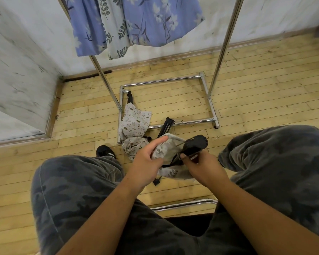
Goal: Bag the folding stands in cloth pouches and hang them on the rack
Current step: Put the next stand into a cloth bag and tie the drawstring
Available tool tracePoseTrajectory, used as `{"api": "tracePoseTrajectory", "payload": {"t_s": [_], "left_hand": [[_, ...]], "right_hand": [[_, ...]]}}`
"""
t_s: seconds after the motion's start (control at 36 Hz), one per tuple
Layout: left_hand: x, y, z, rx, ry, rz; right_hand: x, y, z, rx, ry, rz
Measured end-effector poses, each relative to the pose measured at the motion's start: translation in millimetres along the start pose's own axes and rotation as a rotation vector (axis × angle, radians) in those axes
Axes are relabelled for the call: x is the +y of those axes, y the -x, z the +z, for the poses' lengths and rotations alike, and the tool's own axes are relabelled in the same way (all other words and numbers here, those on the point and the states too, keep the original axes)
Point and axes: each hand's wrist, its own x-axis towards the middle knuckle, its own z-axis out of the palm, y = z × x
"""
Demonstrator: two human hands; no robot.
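Observation:
Between my knees I hold a black folding stand (195,145) partly inside a pale printed cloth pouch (164,150). My left hand (147,159) grips the pouch's open edge. My right hand (199,164) pinches the pouch's drawstring beside the stand's black end. On the floor ahead lie more printed pouches (134,122), a second black stand (166,126) and a third black stand (129,95) poking out behind the pouches. The chrome rack (208,92) stands over them.
Blue floral garments (136,23) hang from the rack near the white wall. My camouflage-trousered legs and a black shoe (105,151) frame the wooden floor. A chrome chair rail (184,204) sits below my hands.

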Motion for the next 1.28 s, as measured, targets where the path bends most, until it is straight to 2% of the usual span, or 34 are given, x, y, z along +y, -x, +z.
{"api": "tracePoseTrajectory", "payload": {"t_s": [0.11, 0.19, 0.28, 0.33, 0.39, 0.44, 0.5, 0.58, 0.75, 0.86, 0.94, 1.08, 1.17, 1.28], "left_hand": [[3, 2, 0, -0.004, 0.006, -0.008], [5, 3, 1, -0.029, 0.014, -0.005], [4, 2, 2, -0.133, 0.039, 0.003], [3, 3, 4, -0.179, -0.045, 0.063], [-1, 4, 8, -0.142, -0.208, 0.161], [-5, 4, 12, -0.09, -0.303, 0.252], [-9, 2, 13, -0.047, -0.35, 0.29], [-14, -3, 12, 0.016, -0.359, 0.309], [-17, -7, 9, 0.133, -0.224, 0.285], [-15, -5, 5, 0.115, -0.234, 0.26], [-14, -5, 5, 0.105, -0.246, 0.263], [-15, -4, 6, 0.107, -0.22, 0.248], [-17, -4, 5, 0.152, -0.187, 0.246], [-15, -6, 2, 0.206, -0.219, 0.268]], "right_hand": [[-2, 7, -3, -0.002, 0.291, -0.072], [-4, 12, -4, 0.004, 0.367, -0.099], [-10, 13, -2, 0.003, 0.319, -0.17], [-12, 10, 0, -0.08, 0.334, -0.246], [-11, 6, 4, -0.203, 0.372, -0.328], [-12, 5, 5, -0.252, 0.296, -0.352], [-15, 7, 3, -0.238, 0.164, -0.363], [-16, 12, 2, -0.172, 0.103, -0.39], [-12, 5, -12, 0.245, 0.024, -0.22], [1, -4, -16, 0.152, -0.083, 0.044], [8, -6, -14, 0.062, -0.113, 0.155], [14, -12, -12, 0.008, -0.154, 0.258], [15, -12, -17, -0.046, -0.263, 0.308], [19, -12, -18, -0.063, -0.229, 0.335]]}}
